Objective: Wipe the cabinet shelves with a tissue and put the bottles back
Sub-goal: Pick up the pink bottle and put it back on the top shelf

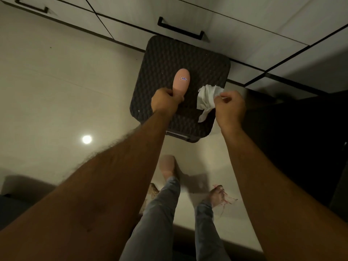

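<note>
Above a dark stool (188,59), a pink bottle (181,81) is gripped by the left hand (165,100) — a crumpled tissue (206,98) is pinched just beside it by the right hand (230,106).

Both forearms (105,185) are seen bare to the hands — no sleeves are worn — while the legs are covered by grey-blue trousers (165,210) and the feet (216,194) left bare.

Left hand (166,99) hides the pink bottle's (181,80) lower end
</note>
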A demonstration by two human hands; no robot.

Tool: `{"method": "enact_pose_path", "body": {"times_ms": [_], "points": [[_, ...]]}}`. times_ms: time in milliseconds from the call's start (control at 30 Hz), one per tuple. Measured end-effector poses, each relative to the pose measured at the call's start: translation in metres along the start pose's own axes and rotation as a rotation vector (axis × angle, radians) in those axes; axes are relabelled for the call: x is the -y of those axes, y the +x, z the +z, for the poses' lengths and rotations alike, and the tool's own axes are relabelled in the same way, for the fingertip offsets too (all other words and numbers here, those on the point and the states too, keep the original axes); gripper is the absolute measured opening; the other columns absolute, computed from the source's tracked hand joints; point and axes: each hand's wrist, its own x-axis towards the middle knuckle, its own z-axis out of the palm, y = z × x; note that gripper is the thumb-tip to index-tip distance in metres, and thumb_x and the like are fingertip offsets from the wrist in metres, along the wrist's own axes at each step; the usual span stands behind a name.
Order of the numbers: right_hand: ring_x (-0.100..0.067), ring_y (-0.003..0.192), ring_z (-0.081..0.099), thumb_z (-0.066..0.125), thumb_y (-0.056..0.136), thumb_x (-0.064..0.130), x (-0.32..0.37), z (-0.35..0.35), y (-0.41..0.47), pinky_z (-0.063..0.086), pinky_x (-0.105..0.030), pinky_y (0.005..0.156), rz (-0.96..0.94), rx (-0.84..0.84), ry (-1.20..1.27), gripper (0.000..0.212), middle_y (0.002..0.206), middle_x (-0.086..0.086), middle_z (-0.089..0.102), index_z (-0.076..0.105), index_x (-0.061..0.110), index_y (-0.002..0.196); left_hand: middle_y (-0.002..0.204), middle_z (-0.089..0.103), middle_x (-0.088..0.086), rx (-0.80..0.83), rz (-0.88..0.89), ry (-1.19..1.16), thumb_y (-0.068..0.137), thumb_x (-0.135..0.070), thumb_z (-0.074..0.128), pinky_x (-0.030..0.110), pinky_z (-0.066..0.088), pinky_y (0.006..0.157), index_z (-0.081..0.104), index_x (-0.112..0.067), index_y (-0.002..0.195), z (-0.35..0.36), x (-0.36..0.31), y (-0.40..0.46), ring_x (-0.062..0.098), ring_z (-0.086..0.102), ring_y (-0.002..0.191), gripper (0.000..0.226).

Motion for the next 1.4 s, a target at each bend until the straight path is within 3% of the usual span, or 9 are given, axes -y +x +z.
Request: {"method": "enact_pose_path", "body": {"times_ms": [100,167,300,467,633,833,933,1033,1400], "points": [[-0.009,0.083,0.062,0.062,0.092,0.025,0.014,-0.007,-0.006,0.054,-0.023,0.070,-0.016,0.101,0.096,0.005,0.087,0.007,0.064,0.065,0.023,0.089,0.107,0.064,0.000,0.009,0.082,-0.108,0.082,-0.026,0.075,0.032,0.056,0.085,0.064,-0.013,0.116,0.000,-0.013,-0.024,0.014,0.063,0.096,0.038],[-0.007,0.077,0.061,0.062,0.092,0.030,0.027,-0.022,-0.011,0.053,-0.023,0.063,0.004,0.149,0.177,0.010,0.085,0.005,0.067,0.065,0.026,0.084,0.106,0.065,-0.002,0.003,0.143,-0.167,0.081,-0.026,0.076,0.027,0.054,0.083,0.063,-0.014,0.119,0.000,-0.030,-0.046,0.011,0.063,0.094,0.042],[-0.007,0.079,0.061,0.061,0.091,0.038,0.056,-0.079,-0.028,0.047,-0.022,0.058,0.021,0.189,0.304,0.017,0.094,0.007,0.070,0.067,0.025,0.100,0.091,0.061,-0.013,0.036,0.225,-0.241,0.077,-0.026,0.080,0.026,0.056,0.077,0.064,-0.018,0.111,-0.004,-0.069,-0.098,0.006,0.063,0.088,0.039],[-0.008,0.078,0.063,0.064,0.091,0.030,0.085,-0.181,-0.070,0.049,-0.025,0.059,-0.081,0.243,0.366,0.018,0.094,0.005,0.071,0.068,0.023,0.108,0.086,0.062,-0.014,0.054,0.366,-0.263,0.072,-0.025,0.084,0.019,0.050,0.070,0.061,-0.027,0.098,-0.018,-0.119,-0.187,0.002,0.062,0.081,0.034],[-0.009,0.079,0.070,0.064,0.093,0.025,0.098,-0.285,-0.128,0.051,-0.027,0.063,-0.170,0.301,0.468,0.012,0.089,0.004,0.074,0.068,0.020,0.103,0.092,0.068,-0.007,0.049,0.541,-0.272,0.071,-0.032,0.083,0.031,0.057,0.078,0.063,-0.022,0.104,-0.021,-0.163,-0.300,0.007,0.066,0.083,0.040],[-0.019,0.086,0.071,0.062,0.094,0.022,0.099,-0.409,-0.200,0.051,-0.029,0.061,-0.320,0.227,0.531,0.012,0.095,-0.004,0.074,0.068,0.018,0.103,0.098,0.073,0.001,0.165,0.708,-0.385,0.083,-0.031,0.075,0.030,0.057,0.076,0.067,-0.013,0.111,-0.023,-0.215,-0.423,0.011,0.071,0.086,0.034],[-0.016,0.086,0.071,0.061,0.094,0.023,0.094,-0.467,-0.231,0.055,-0.031,0.066,-0.401,0.176,0.510,0.011,0.091,0.000,0.074,0.068,0.019,0.101,0.097,0.073,0.008,0.181,0.798,-0.391,0.090,-0.028,0.068,0.030,0.054,0.062,0.067,-0.011,0.110,-0.021,-0.246,-0.474,0.022,0.072,0.083,0.027],[-0.015,0.083,0.069,0.062,0.094,0.023,0.092,-0.514,-0.249,0.053,-0.029,0.062,-0.456,0.123,0.528,0.009,0.088,-0.001,0.073,0.068,0.019,0.100,0.092,0.072,0.008,0.214,0.888,-0.345,0.091,-0.020,0.066,0.022,0.049,0.050,0.066,-0.010,0.109,-0.016,-0.274,-0.510,0.019,0.071,0.076,0.020],[-0.013,0.077,0.069,0.063,0.093,0.021,0.121,-0.644,-0.280,0.052,-0.027,0.059,-0.609,-0.108,0.623,0.016,0.092,-0.004,0.073,0.069,0.013,0.105,0.095,0.069,-0.002,0.322,1.200,-0.264,0.089,-0.023,0.068,0.023,0.054,0.060,0.063,-0.018,0.114,-0.014,-0.385,-0.601,0.010,0.070,0.078,0.025]]}}
